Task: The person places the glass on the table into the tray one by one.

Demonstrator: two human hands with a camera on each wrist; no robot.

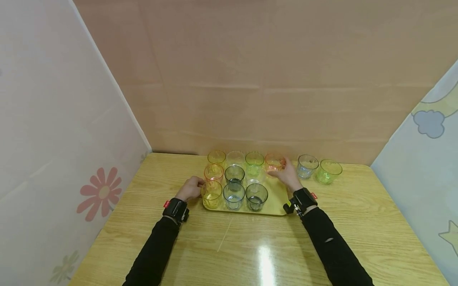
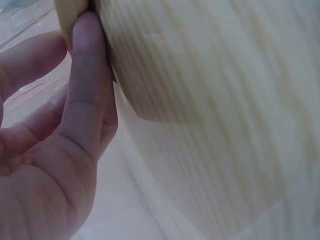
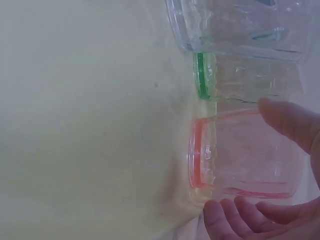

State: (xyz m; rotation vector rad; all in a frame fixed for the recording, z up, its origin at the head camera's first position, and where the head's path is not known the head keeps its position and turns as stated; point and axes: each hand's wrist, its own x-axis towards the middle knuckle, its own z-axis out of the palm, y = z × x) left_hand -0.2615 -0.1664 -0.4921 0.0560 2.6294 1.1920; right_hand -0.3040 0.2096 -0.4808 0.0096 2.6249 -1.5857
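A yellow tray (image 1: 277, 196) carries several tinted glass cups. On its left side my left hand (image 1: 191, 188) pinches the rim, beside a yellow cup (image 1: 212, 196). The left wrist view shows the thumb and fingers at the tray's edge (image 2: 70, 17). At the tray's back right corner, my right hand (image 1: 289, 175) holds a pink cup (image 1: 274, 164), standing upright. The right wrist view has the thumb on one side of this pink cup (image 3: 250, 155) and the fingers on the other. A green cup (image 3: 240, 77) stands just beyond it.
Right of the tray stand a light blue cup (image 1: 306, 169) and a green cup (image 1: 328, 172), on the wooden table (image 1: 229, 246). A brown backdrop (image 1: 250, 99) rises close behind the cups. Patterned panels (image 1: 64, 131) flank the table on both sides.
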